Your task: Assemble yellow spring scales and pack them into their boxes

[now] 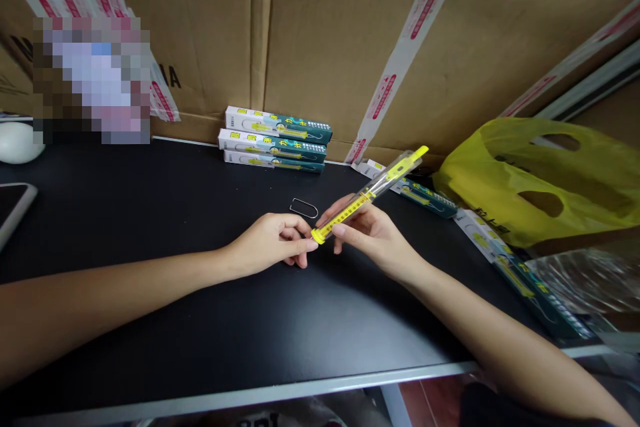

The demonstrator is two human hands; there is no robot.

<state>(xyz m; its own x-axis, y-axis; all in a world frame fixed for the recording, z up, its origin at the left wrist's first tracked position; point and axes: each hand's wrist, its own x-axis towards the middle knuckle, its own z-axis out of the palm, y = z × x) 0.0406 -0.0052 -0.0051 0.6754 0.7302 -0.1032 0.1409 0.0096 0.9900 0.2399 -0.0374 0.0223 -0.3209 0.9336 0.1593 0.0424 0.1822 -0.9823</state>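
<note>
My right hand [373, 235] is closed around a spring scale [353, 208], a clear tube with a yellow scale strip inside and yellow ends. The tube slants, its far end raised toward the upper right. At the lower yellow cap, my left hand [285, 237] is closed, thumb and fingers pinching the scale's tip; a bit of thin metal shows there, but most of it is hidden by the fingers. On the black table [240, 340], just beyond my hands, lies a U-shaped metal wire loop [304, 207].
Several boxes [275, 143] picturing spring scales are stacked at the back. Two more boxes [520, 273] lie along the right side, near a yellow plastic bag [540, 173] and clear plastic wrap [590, 277]. Large cardboard [320, 47] stands behind. A white rounded object [20, 142] and a phone-like device [15, 210] are at left.
</note>
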